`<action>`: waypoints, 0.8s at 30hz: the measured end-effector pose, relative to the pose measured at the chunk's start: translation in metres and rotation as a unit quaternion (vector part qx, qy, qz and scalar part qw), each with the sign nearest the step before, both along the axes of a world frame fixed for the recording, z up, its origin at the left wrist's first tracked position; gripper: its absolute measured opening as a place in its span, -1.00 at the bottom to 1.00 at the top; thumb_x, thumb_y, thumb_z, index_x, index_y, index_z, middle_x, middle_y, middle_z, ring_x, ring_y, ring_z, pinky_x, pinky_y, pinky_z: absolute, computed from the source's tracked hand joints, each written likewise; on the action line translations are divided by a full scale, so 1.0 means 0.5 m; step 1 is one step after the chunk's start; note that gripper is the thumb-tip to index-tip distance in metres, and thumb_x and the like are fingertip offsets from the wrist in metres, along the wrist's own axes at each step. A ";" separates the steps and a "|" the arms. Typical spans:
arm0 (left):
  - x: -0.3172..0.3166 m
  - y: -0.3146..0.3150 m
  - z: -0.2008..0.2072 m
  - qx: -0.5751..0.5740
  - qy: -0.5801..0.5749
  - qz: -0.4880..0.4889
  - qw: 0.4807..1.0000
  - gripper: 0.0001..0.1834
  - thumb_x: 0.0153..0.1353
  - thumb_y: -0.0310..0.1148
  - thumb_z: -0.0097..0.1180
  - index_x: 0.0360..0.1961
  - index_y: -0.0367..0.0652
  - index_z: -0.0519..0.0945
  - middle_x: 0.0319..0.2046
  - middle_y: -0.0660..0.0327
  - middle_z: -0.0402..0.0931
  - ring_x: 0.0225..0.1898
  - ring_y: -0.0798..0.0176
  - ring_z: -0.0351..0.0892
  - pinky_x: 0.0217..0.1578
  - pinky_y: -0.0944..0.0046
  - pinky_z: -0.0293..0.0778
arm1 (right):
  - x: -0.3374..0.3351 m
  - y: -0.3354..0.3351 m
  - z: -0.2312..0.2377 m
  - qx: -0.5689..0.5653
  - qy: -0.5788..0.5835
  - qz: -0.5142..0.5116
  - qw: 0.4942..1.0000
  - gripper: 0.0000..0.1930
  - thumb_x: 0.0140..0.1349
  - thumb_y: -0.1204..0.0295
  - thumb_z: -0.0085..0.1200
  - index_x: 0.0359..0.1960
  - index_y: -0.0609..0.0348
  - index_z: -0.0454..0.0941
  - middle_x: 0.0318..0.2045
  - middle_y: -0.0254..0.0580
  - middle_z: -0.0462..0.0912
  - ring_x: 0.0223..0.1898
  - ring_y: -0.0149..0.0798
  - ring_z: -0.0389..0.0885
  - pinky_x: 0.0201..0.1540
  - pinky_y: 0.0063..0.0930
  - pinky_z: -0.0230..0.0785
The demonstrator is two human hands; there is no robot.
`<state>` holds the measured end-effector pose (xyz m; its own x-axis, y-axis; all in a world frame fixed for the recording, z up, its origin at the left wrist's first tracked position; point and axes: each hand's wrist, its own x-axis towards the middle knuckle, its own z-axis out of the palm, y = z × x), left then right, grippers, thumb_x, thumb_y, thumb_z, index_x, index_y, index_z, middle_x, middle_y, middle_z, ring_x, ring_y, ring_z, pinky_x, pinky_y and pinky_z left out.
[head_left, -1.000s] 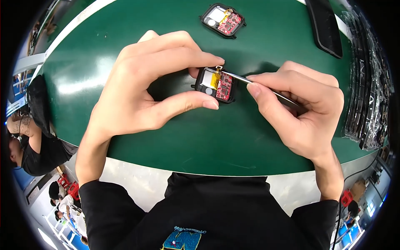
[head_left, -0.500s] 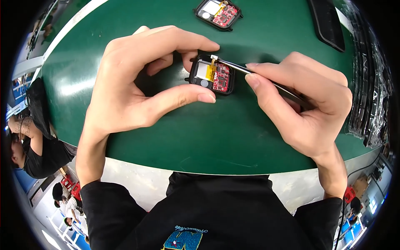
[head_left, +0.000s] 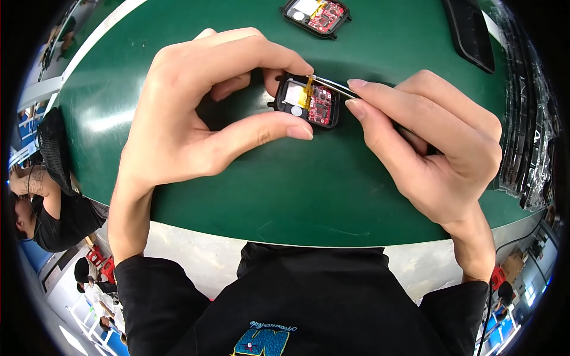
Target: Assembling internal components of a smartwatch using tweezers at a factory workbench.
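A small black device housing lies open between the thumb and fingers of my left hand. Inside it are a red circuit board, a whitish rectangular part and a round pale disc. A yellow-brown ribbon cable runs up between them to the upper edge. My left index fingertip bends down onto the cable's upper end, beside the tips of metal tweezers. My right hand pinches these tweezers between thumb and index finger. The fingertip hides the cable's end.
A similar open device lies farther off on the green table. Beyond my right hand are a black tray-like piece and a stack of plastic-wrapped black parts. Another person sits at the far left.
The left index fingertip has come down over the ribbon's end, hiding the white connector seen at the tweezers' tips before. The housing has shifted slightly right, and its tilt has changed.
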<state>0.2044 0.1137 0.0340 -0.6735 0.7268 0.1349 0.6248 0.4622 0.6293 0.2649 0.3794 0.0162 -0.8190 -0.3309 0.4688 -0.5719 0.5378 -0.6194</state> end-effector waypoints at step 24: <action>-0.024 -0.017 -0.011 0.038 -0.006 -0.081 0.996 -0.28 -0.03 0.02 0.61 0.03 -0.36 0.80 -0.26 0.15 0.73 -0.42 0.36 0.31 -0.33 0.29 0.15 | -0.004 0.009 0.008 -0.049 -0.116 0.045 0.991 -0.85 0.15 0.68 0.44 -0.23 0.36 0.85 -0.61 -0.27 0.61 -0.61 -0.49 0.41 -0.54 -0.52 0.07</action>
